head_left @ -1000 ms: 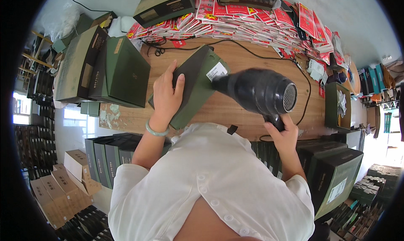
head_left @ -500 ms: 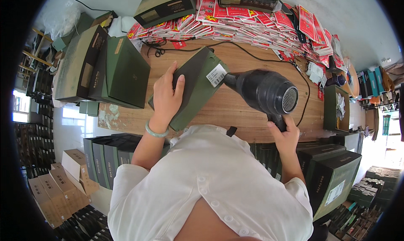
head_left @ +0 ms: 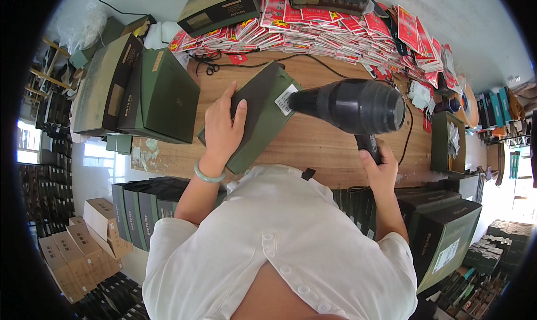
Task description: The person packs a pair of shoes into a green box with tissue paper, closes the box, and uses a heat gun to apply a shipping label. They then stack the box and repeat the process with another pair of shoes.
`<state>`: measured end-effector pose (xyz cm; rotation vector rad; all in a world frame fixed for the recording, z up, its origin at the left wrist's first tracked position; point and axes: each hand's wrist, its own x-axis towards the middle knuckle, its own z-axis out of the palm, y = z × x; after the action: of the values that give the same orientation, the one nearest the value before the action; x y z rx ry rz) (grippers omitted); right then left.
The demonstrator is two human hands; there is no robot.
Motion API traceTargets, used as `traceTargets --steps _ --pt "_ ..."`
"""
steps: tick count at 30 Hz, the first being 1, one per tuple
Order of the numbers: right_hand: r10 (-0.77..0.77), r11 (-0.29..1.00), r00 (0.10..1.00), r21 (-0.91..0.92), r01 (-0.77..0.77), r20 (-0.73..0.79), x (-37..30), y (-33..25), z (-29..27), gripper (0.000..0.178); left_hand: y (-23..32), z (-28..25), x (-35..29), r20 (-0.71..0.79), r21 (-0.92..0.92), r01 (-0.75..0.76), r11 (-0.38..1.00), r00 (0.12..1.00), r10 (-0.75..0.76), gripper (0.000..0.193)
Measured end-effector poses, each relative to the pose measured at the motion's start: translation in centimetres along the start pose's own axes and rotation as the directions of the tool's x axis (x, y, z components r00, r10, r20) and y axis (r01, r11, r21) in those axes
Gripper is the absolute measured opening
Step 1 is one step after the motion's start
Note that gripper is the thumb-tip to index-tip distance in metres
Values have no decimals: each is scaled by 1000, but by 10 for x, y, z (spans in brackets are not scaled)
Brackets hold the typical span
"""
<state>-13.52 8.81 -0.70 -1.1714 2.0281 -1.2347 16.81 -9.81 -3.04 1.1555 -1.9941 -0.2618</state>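
Note:
My left hand (head_left: 222, 131) grips the near left part of a dark green and black box (head_left: 264, 114) on the wooden table, with its thumb and fingers over the lid. A white barcode label (head_left: 282, 103) sits on the box's right end. In my right hand (head_left: 382, 166) is the handle of a black hair dryer (head_left: 353, 104), the fingers closed around it. The dryer's nozzle points left and overlaps the label's right edge in view; whether it touches the label, I cannot tell.
Two large green boxes (head_left: 162, 99) stand at the table's left. Stacked red printed packets (head_left: 330, 37) line the back, with more boxes on top. A black cord (head_left: 313, 57) and scissors (head_left: 211, 68) lie behind the held box. An open green box (head_left: 442, 149) stands at the right.
The hair dryer has turned and tilted, its rear swinging right and its nozzle shifting left over the label. My left hand and the box have hardly moved.

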Motion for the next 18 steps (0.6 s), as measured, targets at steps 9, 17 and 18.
traceTargets --steps 9,17,18 --pt "-187 981 981 -61 184 -56 5 -16 16 45 -4 1 0 -7 -9 -1 1000 1000 1 43" --pt "-119 991 993 -69 118 -10 12 -22 13 46 -6 0 1 -3 -9 13 1000 1000 -13 42" --pt "-113 991 994 -77 112 -1 13 -21 11 46 -4 -1 1 -1 -3 15 1000 1000 -15 42"
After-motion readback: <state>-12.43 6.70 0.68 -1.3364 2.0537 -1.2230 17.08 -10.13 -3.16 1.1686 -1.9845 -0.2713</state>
